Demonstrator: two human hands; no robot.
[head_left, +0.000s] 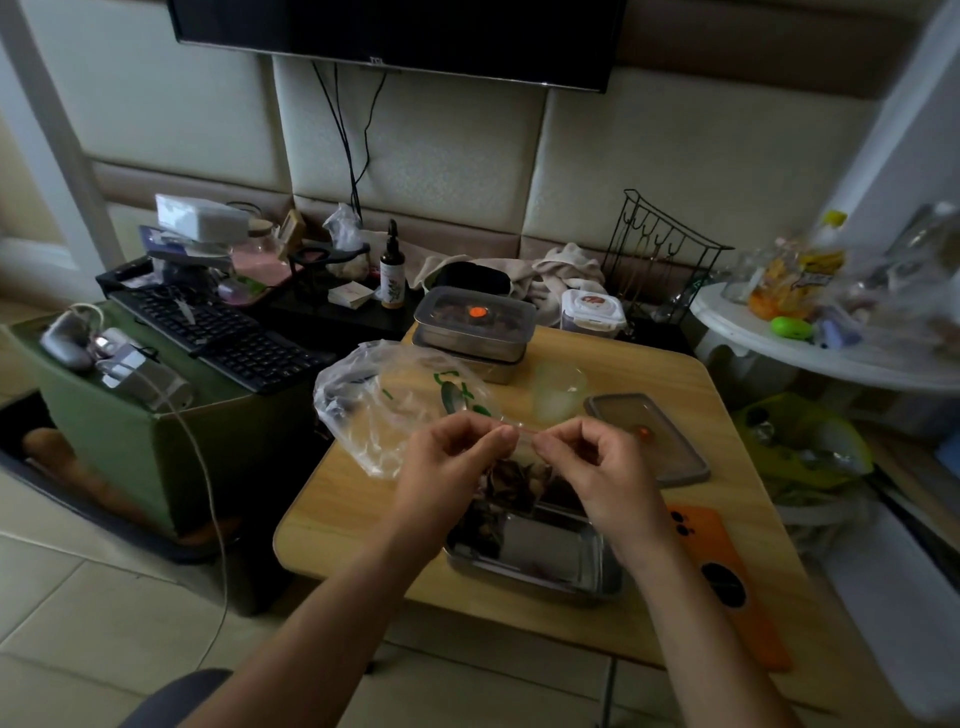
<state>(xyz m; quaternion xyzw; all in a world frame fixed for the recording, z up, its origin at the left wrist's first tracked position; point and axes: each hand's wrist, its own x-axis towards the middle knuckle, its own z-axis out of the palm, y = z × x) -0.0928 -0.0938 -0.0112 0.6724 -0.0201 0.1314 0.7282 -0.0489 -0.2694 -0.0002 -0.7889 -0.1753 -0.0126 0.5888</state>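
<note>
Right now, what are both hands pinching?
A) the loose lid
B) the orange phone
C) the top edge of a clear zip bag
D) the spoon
C: the left hand and right hand each pinch the red-striped top edge of the clear zip bag, whose dark contents hang above the open steel container.

Dim, lit palely from the right. Fairly sharp around the left hand (449, 462), right hand (605, 467) and zip bag (519, 480); badly smeared at the round shelf (753, 338). Bowed toward the edges.
</note>
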